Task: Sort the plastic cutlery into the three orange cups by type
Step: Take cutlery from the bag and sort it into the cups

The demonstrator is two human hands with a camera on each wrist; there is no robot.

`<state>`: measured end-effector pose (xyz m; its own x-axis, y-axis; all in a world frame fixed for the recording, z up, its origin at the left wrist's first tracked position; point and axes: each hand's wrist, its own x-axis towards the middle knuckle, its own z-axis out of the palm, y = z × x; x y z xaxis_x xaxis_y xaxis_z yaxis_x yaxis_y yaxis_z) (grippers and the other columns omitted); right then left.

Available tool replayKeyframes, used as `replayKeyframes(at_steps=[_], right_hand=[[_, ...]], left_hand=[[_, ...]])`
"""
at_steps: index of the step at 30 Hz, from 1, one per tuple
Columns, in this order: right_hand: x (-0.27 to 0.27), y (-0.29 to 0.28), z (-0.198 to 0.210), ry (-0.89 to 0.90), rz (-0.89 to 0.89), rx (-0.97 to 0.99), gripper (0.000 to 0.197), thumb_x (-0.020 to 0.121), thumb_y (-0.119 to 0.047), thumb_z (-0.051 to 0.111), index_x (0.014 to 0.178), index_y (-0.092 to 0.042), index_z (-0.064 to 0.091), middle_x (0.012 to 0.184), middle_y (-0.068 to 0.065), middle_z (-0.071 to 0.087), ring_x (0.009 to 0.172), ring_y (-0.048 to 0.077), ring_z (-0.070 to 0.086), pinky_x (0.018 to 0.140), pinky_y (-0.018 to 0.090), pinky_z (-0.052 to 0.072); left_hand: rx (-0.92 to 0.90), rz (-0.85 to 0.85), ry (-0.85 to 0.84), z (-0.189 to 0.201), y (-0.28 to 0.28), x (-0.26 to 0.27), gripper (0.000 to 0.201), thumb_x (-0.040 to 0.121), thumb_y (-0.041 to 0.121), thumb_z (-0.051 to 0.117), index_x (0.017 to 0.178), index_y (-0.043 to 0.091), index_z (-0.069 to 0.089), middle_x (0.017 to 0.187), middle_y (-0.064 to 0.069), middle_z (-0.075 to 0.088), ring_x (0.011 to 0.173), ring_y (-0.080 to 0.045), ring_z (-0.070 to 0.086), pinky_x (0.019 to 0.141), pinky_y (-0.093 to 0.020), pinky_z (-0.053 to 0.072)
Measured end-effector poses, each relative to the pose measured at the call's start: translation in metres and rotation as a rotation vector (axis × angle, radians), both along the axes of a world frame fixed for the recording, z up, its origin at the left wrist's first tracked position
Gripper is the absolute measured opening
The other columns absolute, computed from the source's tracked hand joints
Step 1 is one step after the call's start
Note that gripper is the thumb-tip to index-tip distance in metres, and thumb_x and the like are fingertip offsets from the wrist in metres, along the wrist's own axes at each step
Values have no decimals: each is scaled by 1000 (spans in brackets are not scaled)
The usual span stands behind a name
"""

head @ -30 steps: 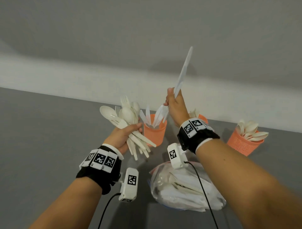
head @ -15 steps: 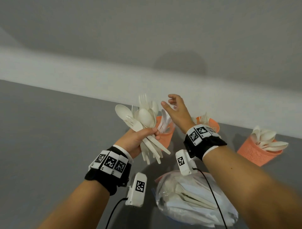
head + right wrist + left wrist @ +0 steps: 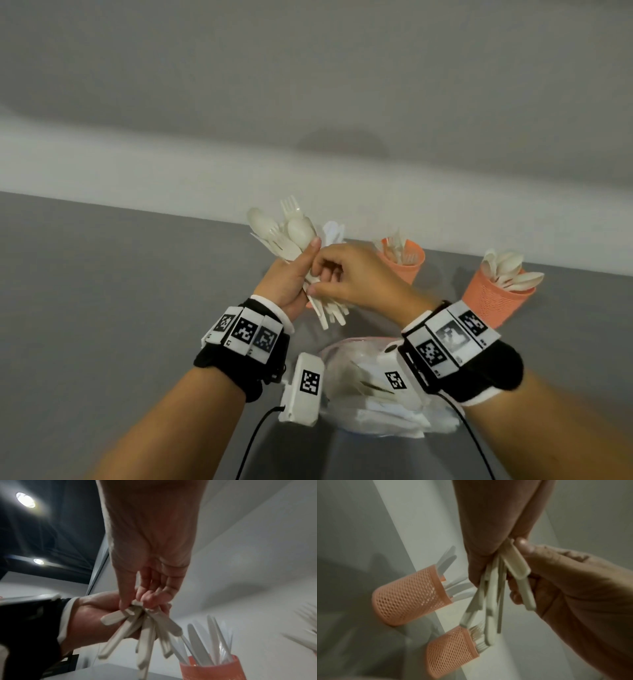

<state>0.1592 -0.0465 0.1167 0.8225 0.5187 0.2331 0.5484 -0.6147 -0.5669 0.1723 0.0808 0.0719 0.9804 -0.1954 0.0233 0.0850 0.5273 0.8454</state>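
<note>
Left hand [image 3: 286,281] grips a mixed cutlery bunch [image 3: 291,236]; right hand [image 3: 352,277] fingers pinch its handles. On the worktop [image 3: 102,291], knife cup [image 3: 409,595], fork cup [image 3: 406,262], spoon cup [image 3: 493,301]. A bag [image 3: 387,421] holds more cutlery.

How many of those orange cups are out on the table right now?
3. The spoon cup stands far right, the fork cup is in the middle, and the knife cup sits mostly hidden behind the hands in the head view.
</note>
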Motion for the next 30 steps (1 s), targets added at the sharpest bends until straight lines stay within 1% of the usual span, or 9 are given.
replayKeyframes(at_steps=[4, 8, 12, 17, 19, 21, 25, 28, 30], right_hand=[[-10, -6, -6, 14, -86, -89, 27, 82, -20, 64, 103, -8, 54, 70, -6, 54, 65, 11, 53, 65, 31, 46], [-20, -21, -7, 72, -130, -71, 18, 85, -21, 61, 98, -11, 54, 63, -8, 47, 56, 6, 45, 58, 24, 37], [-23, -39, -7, 174, -223, 101, 21, 86, -17, 61, 69, -23, 50, 55, -4, 44, 50, 9, 43, 53, 23, 39], [-27, -58, -4, 227, -187, 74, 15, 90, -14, 54, 75, -15, 52, 69, -2, 48, 66, 13, 48, 66, 33, 43], [-29, -68, -5, 248, -171, 78, 12, 93, -16, 49, 88, -5, 53, 79, 3, 51, 77, 17, 49, 74, 37, 44], [-29, -81, -5, 304, -181, 155, 16, 96, -16, 44, 81, -12, 47, 78, 1, 51, 76, 15, 48, 72, 33, 43], [-28, -101, -3, 407, -191, 377, 24, 97, -7, 37, 78, -20, 36, 77, 5, 54, 68, 18, 54, 66, 30, 50], [-26, -107, -10, 309, -130, 243, 19, 94, -6, 44, 85, -21, 40, 78, 2, 51, 69, 14, 50, 70, 34, 48], [-25, -110, -15, 276, -77, 204, 15, 89, -10, 55, 94, -17, 43, 77, -4, 48, 67, 5, 48, 69, 27, 44]], left_hand=[[-10, -38, 8, -1, -14, -5, 37, 89, 34, 49, 106, 2, 56, 83, -5, 66, 84, -16, 66, 73, -25, 58], [-41, -43, 43, -10, -31, -7, 82, 67, 47, 74, 126, -2, 43, 99, -20, 61, 91, -25, 65, 69, -29, 56], [0, -122, 0, -8, -48, -14, 27, 94, 30, 43, 93, 9, 58, 68, -5, 71, 67, -14, 70, 61, -27, 58], [50, -128, -52, -1, -70, -20, 27, 91, 30, 44, 91, 7, 58, 67, 0, 71, 67, -10, 70, 58, -22, 55], [62, -102, -64, -1, -79, -21, 41, 77, 38, 55, 100, 4, 58, 78, -2, 73, 78, -12, 71, 65, -23, 56], [42, -62, -34, -3, -88, -19, 60, 74, 43, 59, 113, -2, 54, 95, -11, 70, 88, -20, 70, 70, -27, 57], [-12, -57, 73, -3, -104, -21, 25, 93, 27, 48, 87, 3, 52, 56, -10, 53, 49, -20, 55, 52, -31, 53], [20, 16, 95, -3, -114, -23, 12, 93, 8, 48, 88, 1, 57, 64, -8, 63, 56, -18, 65, 55, -30, 56], [23, 49, 79, -3, -118, -22, 11, 90, 3, 50, 87, 3, 60, 69, -8, 66, 62, -16, 68, 57, -28, 57]])
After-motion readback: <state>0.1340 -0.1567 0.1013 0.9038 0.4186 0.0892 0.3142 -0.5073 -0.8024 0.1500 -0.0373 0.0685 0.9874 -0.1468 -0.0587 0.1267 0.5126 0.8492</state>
